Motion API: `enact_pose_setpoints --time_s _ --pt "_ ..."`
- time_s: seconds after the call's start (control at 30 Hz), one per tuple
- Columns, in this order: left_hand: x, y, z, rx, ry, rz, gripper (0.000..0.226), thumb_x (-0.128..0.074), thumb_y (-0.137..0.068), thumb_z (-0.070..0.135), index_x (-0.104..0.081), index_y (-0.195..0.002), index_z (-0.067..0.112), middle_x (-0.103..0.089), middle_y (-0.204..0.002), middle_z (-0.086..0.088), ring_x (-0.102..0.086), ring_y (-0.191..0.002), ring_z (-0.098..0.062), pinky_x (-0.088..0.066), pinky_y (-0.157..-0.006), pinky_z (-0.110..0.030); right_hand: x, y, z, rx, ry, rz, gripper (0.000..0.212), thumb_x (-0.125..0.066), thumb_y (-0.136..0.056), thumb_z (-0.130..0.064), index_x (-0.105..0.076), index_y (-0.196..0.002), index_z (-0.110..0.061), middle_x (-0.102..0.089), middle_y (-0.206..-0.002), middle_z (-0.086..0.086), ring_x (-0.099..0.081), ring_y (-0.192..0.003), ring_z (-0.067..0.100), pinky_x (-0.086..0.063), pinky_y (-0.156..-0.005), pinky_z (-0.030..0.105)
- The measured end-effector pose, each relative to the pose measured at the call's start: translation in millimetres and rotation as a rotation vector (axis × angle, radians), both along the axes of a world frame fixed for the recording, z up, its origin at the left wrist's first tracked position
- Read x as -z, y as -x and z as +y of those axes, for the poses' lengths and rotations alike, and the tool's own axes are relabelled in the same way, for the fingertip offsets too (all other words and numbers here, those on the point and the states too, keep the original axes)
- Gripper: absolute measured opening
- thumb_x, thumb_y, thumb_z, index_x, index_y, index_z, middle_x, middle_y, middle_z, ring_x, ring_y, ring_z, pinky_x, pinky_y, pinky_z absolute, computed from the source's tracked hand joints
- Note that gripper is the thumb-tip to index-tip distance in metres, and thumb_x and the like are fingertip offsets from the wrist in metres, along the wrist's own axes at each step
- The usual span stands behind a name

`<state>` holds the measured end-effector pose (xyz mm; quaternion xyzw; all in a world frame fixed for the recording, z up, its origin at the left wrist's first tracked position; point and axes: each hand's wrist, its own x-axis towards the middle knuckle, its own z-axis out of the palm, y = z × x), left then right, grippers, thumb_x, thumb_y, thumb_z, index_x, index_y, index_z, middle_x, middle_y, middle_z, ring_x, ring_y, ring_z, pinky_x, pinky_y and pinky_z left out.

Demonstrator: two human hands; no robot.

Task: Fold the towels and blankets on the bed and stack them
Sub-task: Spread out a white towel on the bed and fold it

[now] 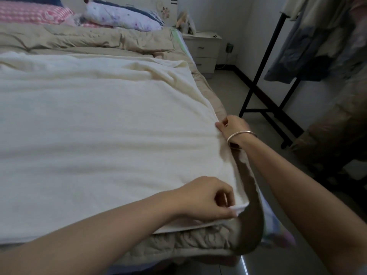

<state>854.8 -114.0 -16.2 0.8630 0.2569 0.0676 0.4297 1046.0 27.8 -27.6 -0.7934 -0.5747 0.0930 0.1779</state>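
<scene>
Unfolded cream blanket (99,126) lies flat; corner at 5 o'clock is pinched by left hand (206,197), edge at 3 o'clock by right hand (232,126); folding judged barely begun

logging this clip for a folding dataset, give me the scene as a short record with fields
item: cream blanket spread flat, unfolded
underneath: tan quilt
left hand: pinches the blanket's near corner
right hand: pinches the blanket's right edge farther along, bangle on wrist
far end: pink checked pillow, floral pillow
to the right: white nightstand, black rack with hanging clothes
</scene>
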Motion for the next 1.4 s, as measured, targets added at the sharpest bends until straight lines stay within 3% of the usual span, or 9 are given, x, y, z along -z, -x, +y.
enact_pose_setpoints --time_s 0.2,0.37,0.57,0.67,0.73,0.9,1.1,1.23,1.4 --pt "-11 4 25 -0.173 0.506 -0.066 0.026 -0.064 -0.092 0.028 -0.065 -0.112 0.011 -0.071 -0.092 -0.005 -0.068 -0.080 -0.017 -0.058 -0.068 -0.031 7 11 22 0.029 0.066 -0.031 0.040 -0.047 -0.089 -0.052 -0.066 -0.092 -0.017 -0.067 -0.106 0.010 -0.061 -0.098 0.034 -0.048 -0.082 0.034" --pt "-24 33 82 -0.584 0.246 -0.235 0.011 -0.059 -0.093 0.016 -0.070 -0.092 0.015 -0.072 -0.095 -0.002 -0.066 -0.070 -0.008 -0.052 -0.060 -0.027 6 26 52 0.093 0.096 -0.008 0.059 -0.053 -0.088 -0.047 -0.044 -0.134 -0.011 -0.054 -0.132 0.012 -0.054 -0.117 0.034 -0.044 -0.093 0.037" --pt "-19 81 176 -0.957 -0.077 -0.167 0.020 -0.056 -0.088 0.013 -0.071 -0.089 0.027 -0.068 -0.090 0.011 -0.061 -0.086 -0.009 -0.044 -0.070 -0.019 -16 104 116 -0.314 -0.238 -0.187 0.046 -0.048 -0.091 -0.023 -0.044 -0.136 -0.022 -0.046 -0.138 0.007 -0.040 -0.127 0.029 -0.034 -0.101 0.037" --pt "-14 106 220 -1.058 -0.113 -0.099 0.020 -0.056 -0.088 0.016 -0.072 -0.096 0.025 -0.064 -0.089 0.012 -0.060 -0.090 -0.013 -0.047 -0.077 -0.026 -2 151 172 -0.499 0.015 -0.020 0.040 -0.044 -0.094 -0.036 -0.052 -0.132 -0.025 -0.051 -0.136 0.005 -0.042 -0.128 0.026 -0.037 -0.100 0.037" --pt "-9 121 247 -1.095 -0.105 -0.047 0.022 -0.055 -0.088 0.015 -0.071 -0.096 0.027 -0.063 -0.089 0.011 -0.060 -0.085 -0.015 -0.045 -0.074 -0.024 7 153 214 -0.378 0.176 -0.001 0.040 -0.044 -0.093 -0.040 -0.060 -0.125 -0.022 -0.057 -0.130 0.005 -0.049 -0.122 0.028 -0.041 -0.096 0.037" --pt "-10 150 320 -1.123 -0.085 0.069 0.024 -0.052 -0.088 0.014 -0.068 -0.096 0.030 -0.061 -0.088 0.013 -0.056 -0.070 -0.013 -0.043 -0.067 -0.023 3 118 299 0.248 -0.119 0.095 0.032 -0.048 -0.089 -0.018 -0.057 -0.119 -0.011 -0.056 -0.125 0.011 -0.053 -0.118 0.030 -0.044 -0.090 0.036" --pt "-21 169 433 -1.106 -0.203 0.010 0.020 -0.054 -0.088 0.015 -0.065 -0.097 0.029 -0.065 -0.108 0.014 -0.060 -0.104 -0.010 -0.048 -0.090 -0.028 -4 135 405 0.035 -0.042 -0.121 0.033 -0.043 -0.091 -0.019 -0.060 -0.117 -0.012 -0.057 -0.124 0.008 -0.046 -0.119 0.029 -0.039 -0.093 0.037" --pt "-12 164 510 -1.061 -0.288 0.036 0.024 -0.053 -0.092 0.020 -0.063 -0.112 0.028 -0.061 -0.121 0.010 -0.056 -0.115 -0.013 -0.044 -0.095 -0.027 18 120 464 -0.078 0.137 0.013 0.034 -0.042 -0.088 -0.020 -0.062 -0.115 -0.015 -0.056 -0.129 0.012 -0.051 -0.116 0.033 -0.043 -0.097 0.037" --pt "21 145 591 -1.028 -0.280 0.083 0.026 -0.043 -0.097 0.026 -0.068 -0.102 0.031 -0.069 -0.109 0.014 -0.062 -0.105 -0.012 -0.050 -0.089 -0.027 52 74 543 -0.042 -0.213 0.370 0.062 -0.044 -0.091 -0.020 -0.023 -0.149 -0.019 -0.028 -0.153 0.005 -0.037 -0.134 0.031 -0.029 -0.112 0.038"
